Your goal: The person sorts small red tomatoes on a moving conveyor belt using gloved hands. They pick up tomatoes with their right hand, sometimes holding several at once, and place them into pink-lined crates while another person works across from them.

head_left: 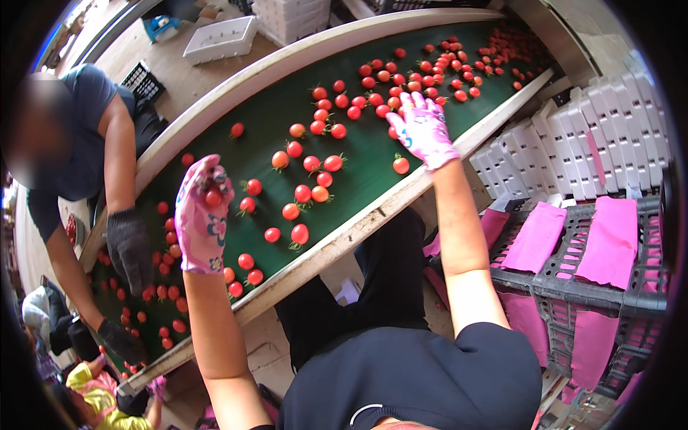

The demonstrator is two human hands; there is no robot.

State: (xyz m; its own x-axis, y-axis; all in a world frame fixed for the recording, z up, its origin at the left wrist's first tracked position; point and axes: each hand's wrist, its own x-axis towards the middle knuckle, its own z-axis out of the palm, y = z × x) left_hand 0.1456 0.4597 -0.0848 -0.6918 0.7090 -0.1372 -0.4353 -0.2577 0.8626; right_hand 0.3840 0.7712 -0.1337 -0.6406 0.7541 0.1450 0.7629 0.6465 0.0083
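Now the left hand point(203, 215), in a pink flowery glove, has its fingers curled around small red tomatoes point(213, 197) above the green belt point(365, 154). Farther up, the right hand point(424, 129) lies on more tomatoes, fingers spread apart.

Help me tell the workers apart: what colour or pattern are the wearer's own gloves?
Pink fabric gloves with a flower print, on the left hand and right hand; head view.
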